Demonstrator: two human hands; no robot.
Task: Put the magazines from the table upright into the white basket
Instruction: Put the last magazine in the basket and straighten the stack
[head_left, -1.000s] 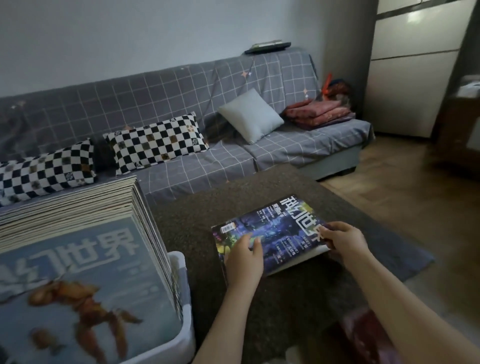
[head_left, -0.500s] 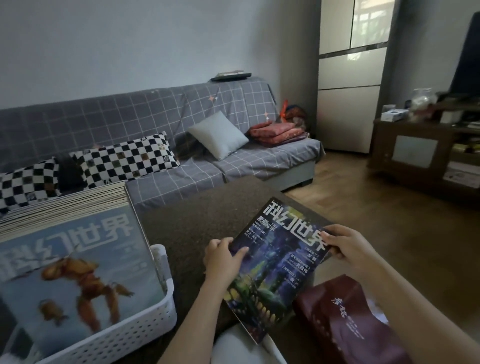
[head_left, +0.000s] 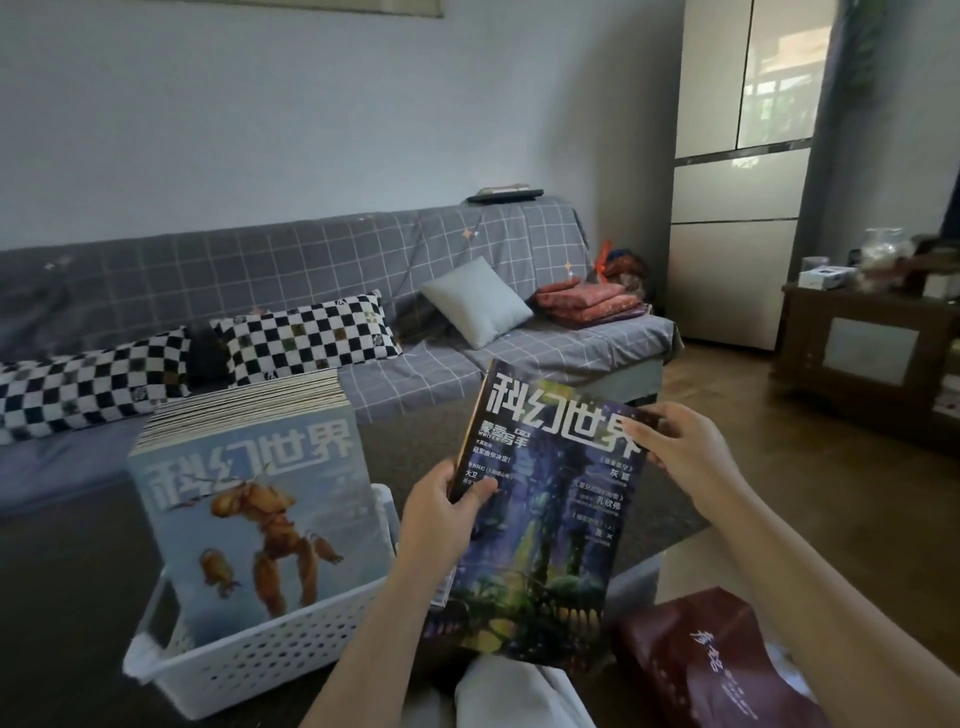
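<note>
Head view showed the dark table spreading beyond and to the left of both hands, with the white basket sitting left of the left hand, already packed with a row of upright magazines leaning back. Between the two hands was the purple-cover magazine, raised off the table and almost vertical, cover toward the camera. Left hand gripped its spine edge, thumb on the cover; right hand pinched the top right corner. A dark red box lay below the right forearm. Step in hand looked like carry-to-basket: the lift was done, insertion not yet. Next move probably called for swinging the magazine left and lowering it, bottom edge first, into the gap in front of the blue-cover one, keeping it upright. Versus one second before: the magazine had lain flat on the table under both hands; half a second before it was only tilted.
</note>
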